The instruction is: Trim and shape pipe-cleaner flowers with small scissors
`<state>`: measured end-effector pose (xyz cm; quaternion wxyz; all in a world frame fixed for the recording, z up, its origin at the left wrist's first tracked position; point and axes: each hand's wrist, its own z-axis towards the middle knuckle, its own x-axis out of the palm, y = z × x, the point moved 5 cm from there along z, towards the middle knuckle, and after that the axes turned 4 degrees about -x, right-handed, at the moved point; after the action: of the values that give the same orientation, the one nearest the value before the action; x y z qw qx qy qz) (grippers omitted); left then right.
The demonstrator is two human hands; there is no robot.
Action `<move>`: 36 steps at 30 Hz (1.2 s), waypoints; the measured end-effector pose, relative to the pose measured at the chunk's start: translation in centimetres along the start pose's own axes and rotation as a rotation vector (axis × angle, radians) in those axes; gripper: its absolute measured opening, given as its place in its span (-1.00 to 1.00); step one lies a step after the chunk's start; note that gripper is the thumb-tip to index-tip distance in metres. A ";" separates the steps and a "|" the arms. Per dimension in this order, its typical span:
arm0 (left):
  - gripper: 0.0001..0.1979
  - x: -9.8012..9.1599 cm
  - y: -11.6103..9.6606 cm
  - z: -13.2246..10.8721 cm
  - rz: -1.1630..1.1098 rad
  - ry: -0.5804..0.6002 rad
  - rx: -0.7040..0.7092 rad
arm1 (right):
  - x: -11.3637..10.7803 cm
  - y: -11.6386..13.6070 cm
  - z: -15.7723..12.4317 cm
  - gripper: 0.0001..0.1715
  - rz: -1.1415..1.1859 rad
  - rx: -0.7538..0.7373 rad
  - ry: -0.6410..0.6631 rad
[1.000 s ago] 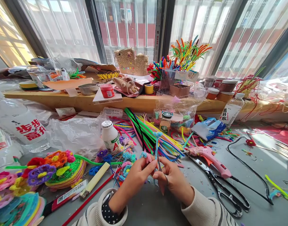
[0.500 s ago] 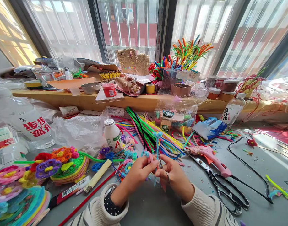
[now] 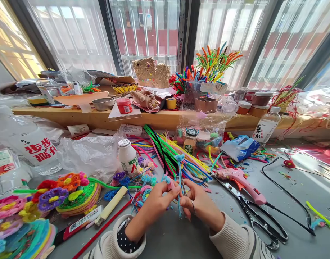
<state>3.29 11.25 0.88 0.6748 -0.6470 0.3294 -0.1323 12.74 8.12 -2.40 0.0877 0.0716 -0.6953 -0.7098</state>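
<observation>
Just above the table, my left hand (image 3: 159, 203) pinches a light blue pipe cleaner (image 3: 180, 171) that stands upright with a folded, bow-like top. A pink pipe cleaner piece (image 3: 170, 184) with a blue curl at its end also pokes out of these fingers. My right hand (image 3: 199, 203) is closed around small metal scissors (image 3: 183, 185); a thin blade points up beside the blue stem, and part of the handle loop shows by the fingers. The two hands nearly meet. Whether the blades touch the pipe cleaner, I cannot tell.
Large black-handled scissors (image 3: 256, 216) and a pink glue gun (image 3: 244, 185) lie right. Loose pipe cleaners (image 3: 170, 151) spread behind my hands. A white bottle (image 3: 127, 156), fuzzy flowers (image 3: 53, 198) and a box cutter (image 3: 81, 221) are left. A wooden ledge (image 3: 154, 118) runs along the back.
The view has shifted slightly. Both hands keep their hold close together, and the blue pipe cleaner has moved only a little.
</observation>
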 end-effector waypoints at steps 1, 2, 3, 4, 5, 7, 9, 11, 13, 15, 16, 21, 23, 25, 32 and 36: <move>-0.72 0.0 0.0 0.0 0.005 -0.001 0.002 | 0.0 -0.1 0.0 -0.14 -0.006 0.001 0.003; -0.73 0.0 0.1 0.0 0.005 -0.004 0.002 | 0.0 -0.1 0.0 -0.13 -0.013 0.003 0.006; -0.73 0.0 0.1 -0.1 0.002 -0.004 0.002 | 0.0 -0.1 0.0 -0.12 -0.019 0.004 0.007; -0.74 0.0 0.2 -0.1 -0.003 -0.001 0.000 | 0.0 -0.1 0.0 -0.11 -0.023 0.004 0.009; -0.75 0.0 0.3 -0.1 -0.008 0.004 -0.004 | -0.1 -0.1 0.0 -0.10 -0.024 0.006 0.008; -0.76 0.1 0.5 -0.1 -0.005 0.014 -0.016 | -0.1 -0.1 0.0 -0.10 -0.023 0.006 0.003; -0.75 0.1 0.7 -0.1 0.009 0.009 -0.027 | -0.3 0.1 0.0 -0.14 -0.015 0.000 -0.017; -0.74 0.0 1.0 0.0 0.010 -0.003 -0.028 | -0.4 0.1 0.0 -0.22 0.000 0.003 -0.042; -0.75 -0.1 1.1 0.1 -0.001 -0.013 -0.020 | -0.5 0.0 0.1 -0.31 0.025 0.020 -0.065; -0.76 -0.2 1.1 0.2 -0.005 -0.023 -0.008 | -0.5 -0.2 0.2 -0.36 0.051 0.037 -0.084; -0.76 -0.2 1.0 0.2 -0.002 -0.032 -0.004 | -0.5 -0.2 0.2 -0.38 0.060 0.041 -0.094; -0.79 -0.6 0.6 0.3 0.023 -0.099 -0.035 | -0.6 -0.4 0.3 -0.42 0.066 0.050 -0.108; -0.81 -0.7 0.6 0.3 0.034 -0.129 -0.043 | -0.7 -0.3 0.3 -0.42 0.061 0.044 -0.106; -0.81 -0.8 0.6 0.4 0.038 -0.146 -0.042 | -0.7 -0.2 0.3 -0.41 0.044 0.015 -0.098; -0.80 -0.7 0.5 0.2 0.010 -0.117 -0.029 | -0.2 0.1 0.1 -0.25 -0.033 -0.059 -0.015; -0.80 -0.5 0.5 0.2 0.012 -0.084 -0.030 | 0.0 -0.1 0.1 -0.18 -0.013 -0.063 0.016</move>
<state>2.91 11.83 0.49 0.6792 -0.6599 0.3064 -0.0961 12.69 8.20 -2.48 0.0907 0.0788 -0.6713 -0.7314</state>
